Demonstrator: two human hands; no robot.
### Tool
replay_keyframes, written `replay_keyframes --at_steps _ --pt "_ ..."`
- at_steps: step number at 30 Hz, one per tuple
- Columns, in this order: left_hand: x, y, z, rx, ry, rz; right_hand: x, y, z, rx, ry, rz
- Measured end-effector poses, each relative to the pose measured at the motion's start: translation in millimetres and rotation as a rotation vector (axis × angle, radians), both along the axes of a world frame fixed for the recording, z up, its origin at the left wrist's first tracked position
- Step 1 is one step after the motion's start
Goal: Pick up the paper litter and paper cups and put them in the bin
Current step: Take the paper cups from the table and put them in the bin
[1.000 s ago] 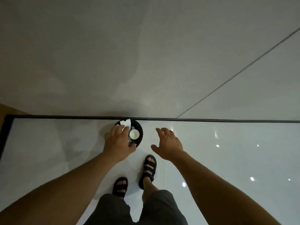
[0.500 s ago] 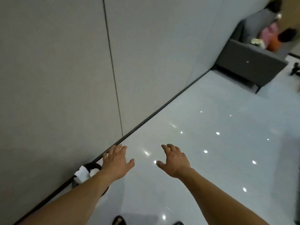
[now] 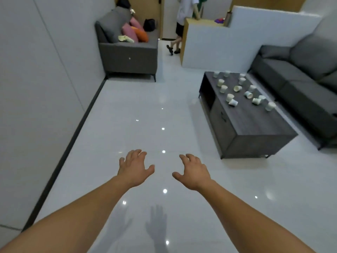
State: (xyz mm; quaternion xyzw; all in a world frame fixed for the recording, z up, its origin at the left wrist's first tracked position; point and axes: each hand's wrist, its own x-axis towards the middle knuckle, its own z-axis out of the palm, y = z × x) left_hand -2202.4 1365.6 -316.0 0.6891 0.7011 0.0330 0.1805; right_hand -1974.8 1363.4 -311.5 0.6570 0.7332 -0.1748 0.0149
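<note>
We stand on the white floor (image 3: 145, 115) with the dark surface (image 3: 259, 125) ahead on our right, and we think the step now is going to fetch litter. Our left hand (image 3: 134, 168) and right hand (image 3: 194, 172) are held out, fingers spread apart, holding nothing. About 14 paper cups (image 3: 233, 102), some standing and some tipped over, sit on that surface, so next we must walk over and grab the near ones; the bin is out of sight.
</note>
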Motion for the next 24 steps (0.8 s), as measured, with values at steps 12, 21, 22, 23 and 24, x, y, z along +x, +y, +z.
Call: replay_keyframes --at_steps 12,21,22,23,24 --pt "260.8 150.5 -9.0 0.022 0.021 -0.437 248.0 59.8 -3.7 -0.008 0.010 -0.457" --pt "431.2 296.6 -6.3 0.062 -0.003 -0.611 401.8 155.0 0.0 -0.026 -0.007 -0.652" --pt "450.6 310.5 -4.9 0.070 -0.003 -0.634 417.9 163.1 -0.9 -0.035 -0.007 -0.678" --pt "469.2 322.2 -4.5 0.067 -0.001 -0.657 433.1 169.5 -2.3 -0.049 -0.005 -0.698" --pt "486.9 331.4 -5.7 0.060 0.000 -0.676 448.2 174.6 -5.2 -0.065 -0.003 -0.713"
